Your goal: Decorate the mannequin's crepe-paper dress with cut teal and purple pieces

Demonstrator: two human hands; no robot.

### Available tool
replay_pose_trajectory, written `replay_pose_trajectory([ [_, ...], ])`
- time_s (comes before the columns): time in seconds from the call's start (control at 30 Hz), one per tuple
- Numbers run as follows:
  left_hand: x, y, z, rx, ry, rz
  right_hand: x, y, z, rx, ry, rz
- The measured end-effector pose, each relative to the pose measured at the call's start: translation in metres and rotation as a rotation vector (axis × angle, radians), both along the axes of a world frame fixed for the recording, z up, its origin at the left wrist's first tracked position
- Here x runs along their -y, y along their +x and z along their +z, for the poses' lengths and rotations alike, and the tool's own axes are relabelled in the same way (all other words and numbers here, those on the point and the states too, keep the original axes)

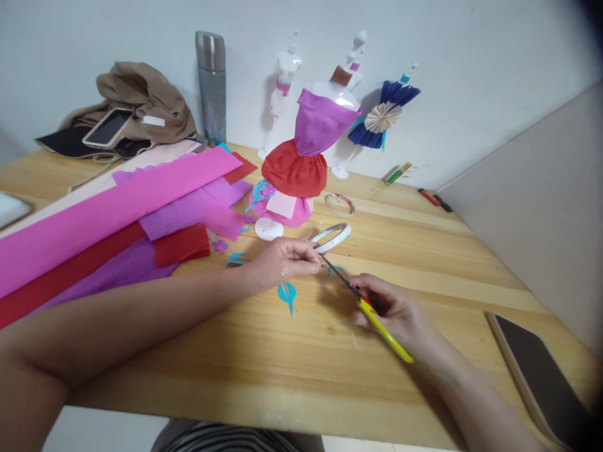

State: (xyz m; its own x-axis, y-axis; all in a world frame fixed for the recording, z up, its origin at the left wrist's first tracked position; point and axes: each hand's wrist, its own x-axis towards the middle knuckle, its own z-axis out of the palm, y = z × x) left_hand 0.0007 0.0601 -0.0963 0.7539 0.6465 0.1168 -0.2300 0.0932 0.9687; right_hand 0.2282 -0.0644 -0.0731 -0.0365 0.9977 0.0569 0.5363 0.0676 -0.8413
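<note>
Slanting forward-left from the right hand's (401,309) grip, scissors (385,330) point at the left hand (279,262) pinching tape (335,242).

My one camera is worn on my head, looking forward and down along my forearms (164,320). It sits close: my left hand (277,263) comes near the middle of the view, my right hand (400,314) just right of it. On my side of the hands it catches the table (226,370) edge and striped cloth (230,437) below; beyond them it faces the wall (447,37).
</note>
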Motion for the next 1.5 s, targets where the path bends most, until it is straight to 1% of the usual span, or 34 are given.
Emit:
replay_pose_trajectory([
  [0.1, 0.002, 0.001, 0.0, 0.034, -0.022, 0.063, 0.002, 0.009, 0.002, 0.084, 0.055, -0.041],
  [0.17, 0.003, 0.001, 0.002, 0.032, -0.021, 0.116, 0.003, 0.014, 0.003, 0.202, 0.061, -0.054],
  [0.23, 0.004, 0.0, 0.004, 0.018, -0.007, 0.146, 0.006, 0.016, 0.003, 0.352, 0.057, -0.032],
  [0.37, 0.007, -0.001, 0.009, -0.006, 0.017, 0.136, 0.012, 0.005, 0.009, 0.632, 0.07, 0.039],
  [0.43, 0.009, -0.002, 0.011, -0.007, 0.025, 0.123, 0.015, -0.004, 0.016, 0.746, 0.079, 0.065],
  [0.5, 0.01, -0.002, 0.011, -0.004, 0.037, 0.112, 0.017, -0.011, 0.025, 0.813, 0.079, 0.104],
  [0.57, 0.01, -0.002, 0.009, 0.0, 0.049, 0.101, 0.017, -0.015, 0.033, 0.794, 0.067, 0.133],
  [0.6, 0.011, -0.001, 0.008, 0.0, 0.054, 0.094, 0.014, -0.015, 0.036, 0.756, 0.079, 0.118],
  [0.67, 0.01, -0.001, 0.006, -0.008, 0.077, 0.076, 0.004, -0.01, 0.039, 0.651, 0.166, 0.015],
  [0.7, 0.01, -0.001, 0.005, -0.016, 0.101, 0.067, -0.004, -0.006, 0.04, 0.593, 0.259, -0.062],
  [0.73, 0.009, -0.002, 0.005, -0.026, 0.132, 0.059, -0.013, -0.001, 0.04, 0.544, 0.333, -0.105],
  [0.8, 0.008, -0.003, 0.005, -0.06, 0.218, 0.038, -0.033, 0.009, 0.04, 0.447, 0.419, -0.046],
  [0.83, 0.007, -0.004, 0.006, -0.081, 0.272, 0.027, -0.043, 0.013, 0.039, 0.417, 0.423, 0.008],
  [0.9, 0.006, -0.005, 0.009, -0.117, 0.386, 0.003, -0.059, 0.02, 0.038, 0.383, 0.393, 0.108],
  [0.97, 0.006, -0.006, 0.011, -0.132, 0.486, -0.007, -0.069, 0.024, 0.037, 0.361, 0.337, 0.196],
  [1.07, 0.008, -0.007, 0.015, -0.127, 0.554, -0.003, -0.075, 0.028, 0.034, 0.323, 0.247, 0.268],
  [1.13, 0.01, -0.007, 0.017, -0.133, 0.527, 0.004, -0.075, 0.033, 0.031, 0.306, 0.22, 0.27],
  [1.17, 0.011, -0.008, 0.017, -0.141, 0.49, 0.012, -0.075, 0.037, 0.028, 0.308, 0.223, 0.255],
  [1.3, 0.013, -0.007, 0.018, -0.156, 0.222, 0.05, -0.079, 0.059, 0.012, 0.426, 0.25, 0.141],
  [1.37, 0.011, -0.006, 0.017, -0.143, 0.134, 0.09, -0.08, 0.067, 0.004, 0.493, 0.253, 0.102],
  [1.43, 0.009, -0.004, 0.016, -0.117, 0.127, 0.137, -0.079, 0.067, 0.002, 0.528, 0.288, 0.059],
  [1.5, 0.006, -0.002, 0.015, -0.102, 0.148, 0.151, -0.074, 0.057, 0.004, 0.514, 0.351, 0.008],
])
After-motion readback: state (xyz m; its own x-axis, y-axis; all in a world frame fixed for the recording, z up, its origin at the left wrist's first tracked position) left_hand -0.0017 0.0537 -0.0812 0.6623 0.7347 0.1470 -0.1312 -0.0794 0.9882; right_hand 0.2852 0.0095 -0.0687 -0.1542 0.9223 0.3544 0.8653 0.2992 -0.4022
